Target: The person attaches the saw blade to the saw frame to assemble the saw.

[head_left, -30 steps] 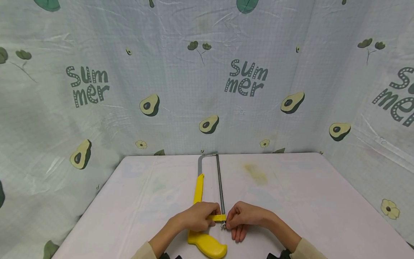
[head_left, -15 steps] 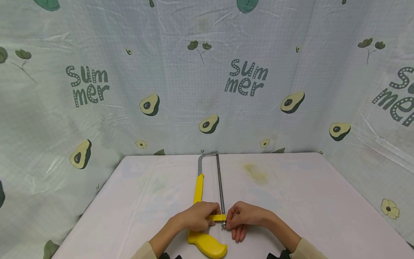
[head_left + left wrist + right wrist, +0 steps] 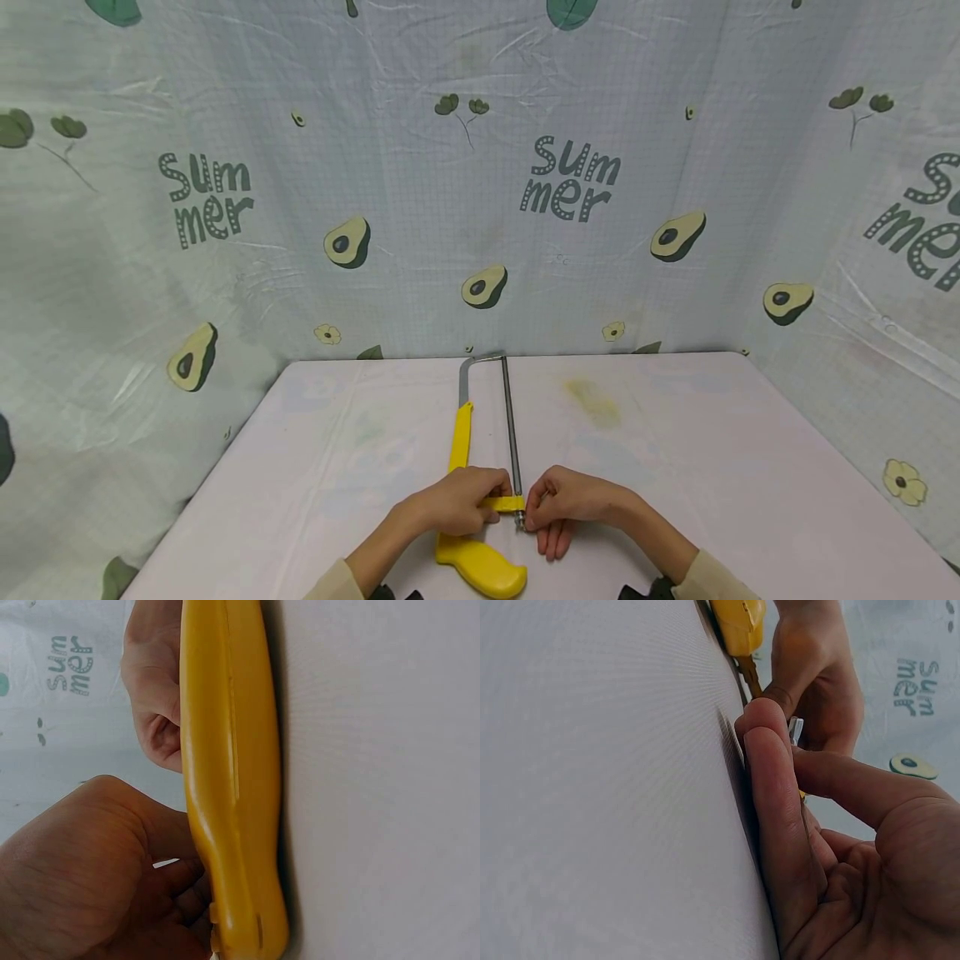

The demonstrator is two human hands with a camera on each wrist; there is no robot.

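A hacksaw with a yellow handle (image 3: 483, 571) lies flat on the table, its grey bow pointing away and its dark blade (image 3: 512, 425) on the right side. My left hand (image 3: 467, 500) grips the yellow frame just ahead of the handle, by the crosspiece (image 3: 506, 504) that holds the blade's near end. At that end sits a small metal wing nut (image 3: 520, 522), with the thumb and index finger of my right hand (image 3: 570, 504) on it. Its silver tip also shows past the fingers in the right wrist view. The handle (image 3: 232, 750) fills the middle of the left wrist view.
A pale cloth covers the table (image 3: 675, 467). Behind and along both sides hangs a light curtain (image 3: 420, 167) printed with avocados and lettering, meeting the table's far edge close to the saw's bow.
The wing nut has turned slightly at my right fingertips. Both hands and the hacksaw stay in place, while the head view shifts very little.
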